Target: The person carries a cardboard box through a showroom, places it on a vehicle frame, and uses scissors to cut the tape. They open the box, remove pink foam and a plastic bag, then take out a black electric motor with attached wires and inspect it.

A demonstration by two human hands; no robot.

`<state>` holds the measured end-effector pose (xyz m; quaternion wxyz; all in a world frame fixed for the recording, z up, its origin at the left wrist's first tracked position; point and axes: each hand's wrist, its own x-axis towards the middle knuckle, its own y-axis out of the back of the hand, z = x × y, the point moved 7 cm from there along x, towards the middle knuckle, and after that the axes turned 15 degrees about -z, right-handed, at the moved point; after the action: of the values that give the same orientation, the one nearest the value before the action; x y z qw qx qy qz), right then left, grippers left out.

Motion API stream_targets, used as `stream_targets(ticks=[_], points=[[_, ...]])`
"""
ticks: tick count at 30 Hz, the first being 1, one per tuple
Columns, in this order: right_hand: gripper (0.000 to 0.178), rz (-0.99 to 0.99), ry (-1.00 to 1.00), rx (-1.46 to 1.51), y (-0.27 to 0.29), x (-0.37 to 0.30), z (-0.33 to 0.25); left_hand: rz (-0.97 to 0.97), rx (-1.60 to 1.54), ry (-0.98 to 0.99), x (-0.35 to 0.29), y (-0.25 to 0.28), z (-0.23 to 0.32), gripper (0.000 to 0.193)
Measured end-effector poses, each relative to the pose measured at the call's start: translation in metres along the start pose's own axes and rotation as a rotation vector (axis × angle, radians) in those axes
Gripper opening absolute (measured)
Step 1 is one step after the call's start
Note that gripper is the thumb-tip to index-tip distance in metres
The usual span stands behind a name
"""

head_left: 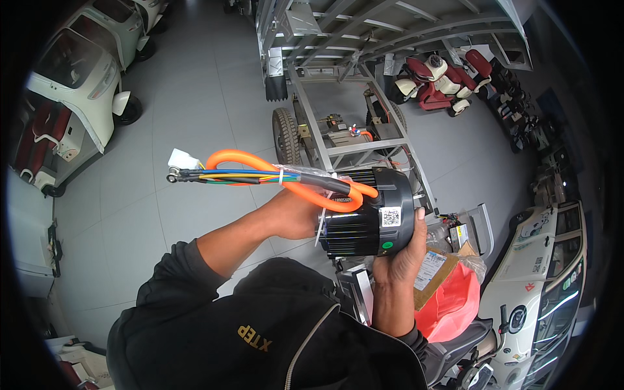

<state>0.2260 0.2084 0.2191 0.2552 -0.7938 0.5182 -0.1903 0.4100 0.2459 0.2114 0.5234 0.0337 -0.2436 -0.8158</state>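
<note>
Between my two hands I hold up a black finned electric motor (pixel 354 231). My left hand (pixel 299 213) grips its left end, and most of those fingers are hidden behind the motor and its cable. Around the right end cap curls my right hand (pixel 404 253), with the thumb up along the side. An orange cable (pixel 244 156) loops out of the motor's top. Its bundle of coloured wires (pixel 227 175) points left, tied with a white cable tie, and ends in ring terminals and a white plug (pixel 184 159).
Ahead stands a vehicle frame (pixel 344 149) with its cargo bed tilted up and a wheel (pixel 285 135) on the left. Below right are a cardboard box (pixel 434 279) and red plastic bag (pixel 452 305). White vehicles (pixel 78 71) line the left; a red scooter (pixel 442 81) and white vehicle (pixel 526 279) stand right.
</note>
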Motion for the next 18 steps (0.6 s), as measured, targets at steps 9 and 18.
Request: stream_targets(ticks=[9, 18], points=[[0.052, 0.023, 0.016, -0.012, 0.002, 0.001, -0.001, -0.029, 0.016, 0.058, 0.001, 0.001, -0.007, 0.059], [0.132, -0.266, 0.249, -0.306, 0.004, 0.007, -0.029, 0.214, 0.115, -0.250, -0.001, -0.013, 0.007, 0.053]])
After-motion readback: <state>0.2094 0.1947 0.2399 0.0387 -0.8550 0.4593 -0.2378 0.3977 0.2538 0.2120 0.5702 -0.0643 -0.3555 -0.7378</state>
